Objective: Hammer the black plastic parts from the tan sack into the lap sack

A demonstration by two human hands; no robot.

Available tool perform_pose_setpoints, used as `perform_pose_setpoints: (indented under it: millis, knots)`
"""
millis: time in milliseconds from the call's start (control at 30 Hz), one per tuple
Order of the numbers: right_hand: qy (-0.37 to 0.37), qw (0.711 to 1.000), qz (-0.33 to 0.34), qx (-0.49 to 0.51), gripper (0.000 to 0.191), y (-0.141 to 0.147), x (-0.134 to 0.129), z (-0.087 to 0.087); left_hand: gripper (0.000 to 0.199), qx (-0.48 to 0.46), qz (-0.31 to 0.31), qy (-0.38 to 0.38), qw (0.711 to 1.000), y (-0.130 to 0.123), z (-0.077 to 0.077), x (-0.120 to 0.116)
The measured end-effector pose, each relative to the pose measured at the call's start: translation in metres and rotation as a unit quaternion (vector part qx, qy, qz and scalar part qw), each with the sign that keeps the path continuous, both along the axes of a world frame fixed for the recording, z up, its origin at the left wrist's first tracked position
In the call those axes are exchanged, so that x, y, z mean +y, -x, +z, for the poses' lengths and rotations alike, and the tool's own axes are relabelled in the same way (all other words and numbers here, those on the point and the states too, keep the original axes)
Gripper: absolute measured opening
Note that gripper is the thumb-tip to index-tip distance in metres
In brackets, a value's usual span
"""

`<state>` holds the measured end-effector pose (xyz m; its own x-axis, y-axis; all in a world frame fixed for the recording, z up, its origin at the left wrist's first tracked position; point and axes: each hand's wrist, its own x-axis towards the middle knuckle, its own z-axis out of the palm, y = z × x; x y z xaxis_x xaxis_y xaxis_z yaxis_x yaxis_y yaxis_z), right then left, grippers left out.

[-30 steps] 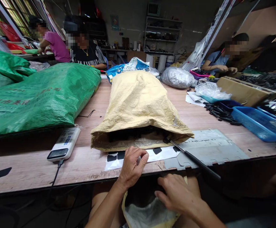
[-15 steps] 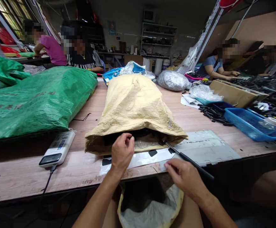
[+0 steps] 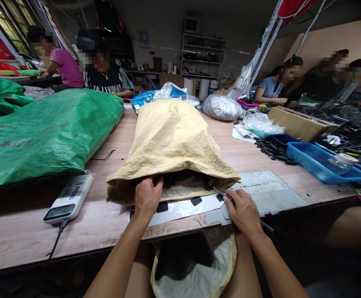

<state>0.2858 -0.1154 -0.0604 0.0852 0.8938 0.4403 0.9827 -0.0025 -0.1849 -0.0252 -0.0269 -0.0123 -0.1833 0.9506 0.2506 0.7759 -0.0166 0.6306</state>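
Beige sack [image 3: 174, 136] is lying at the clock's centre on the table [image 3: 102, 211], its mouth gaping toward six, apparently so that fingers can get in from the near edge. At nine, the green sack [image 3: 50, 136] is bulking near it, probably kept aside for elbow room. Directly at six, below the table edge, the lower sack [image 3: 196, 285] is standing open between the person's legs, seemingly steadied by them. At four, the grey sheet [image 3: 270, 192] is lying flat; at three, well apart, the blue tray [image 3: 326, 165] is sitting. The white strip [image 3: 180, 209] is showing just under the mouth. At eight, the power bank [image 3: 68, 200] is resting with its cable trailing toward six.

At seven, the left hand [image 3: 149, 194] is resting with its fingertips inside the mouth; whether they are gripping anything is hidden. Between four and five, the right hand [image 3: 244, 209] is pinching the black-handled rod [image 3: 220, 192] narrowly, whose tip is lying just inside the mouth, perhaps weighing down the lower lip.
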Motion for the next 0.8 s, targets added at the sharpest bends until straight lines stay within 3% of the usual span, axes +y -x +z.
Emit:
perform_pose_setpoints:
  millis: [100, 167, 267, 333, 567, 800]
  knots:
    - [-0.002, 1.0, -0.009, -0.01, 0.019, 0.001, 0.001, 0.0, 0.031, -0.021, -0.017, -0.058, 0.998, 0.006, -0.011, -0.029]
    - [-0.003, 1.0, -0.014, -0.011, 0.018, 0.003, 0.001, 0.0, 0.029, -0.029, -0.105, -0.1, 0.989, 0.004, -0.021, -0.046]
    - [-0.002, 1.0, -0.022, -0.004, 0.015, 0.004, 0.001, 0.0, 0.021, 0.013, -0.272, -0.101, 0.957, -0.004, -0.033, -0.058]
    - [0.001, 1.0, -0.023, 0.004, 0.014, 0.005, 0.001, 0.001, 0.018, 0.058, -0.324, -0.092, 0.94, -0.011, -0.037, -0.057]
    - [0.003, 0.999, 0.002, 0.048, 0.016, 0.01, -0.011, 0.01, 0.015, 0.095, -0.31, -0.056, 0.944, -0.024, -0.035, -0.042]
    - [0.005, 0.97, 0.1, 0.22, 0.021, 0.034, -0.027, 0.023, 0.014, 0.038, -0.318, -0.008, 0.947, -0.022, -0.035, -0.04]
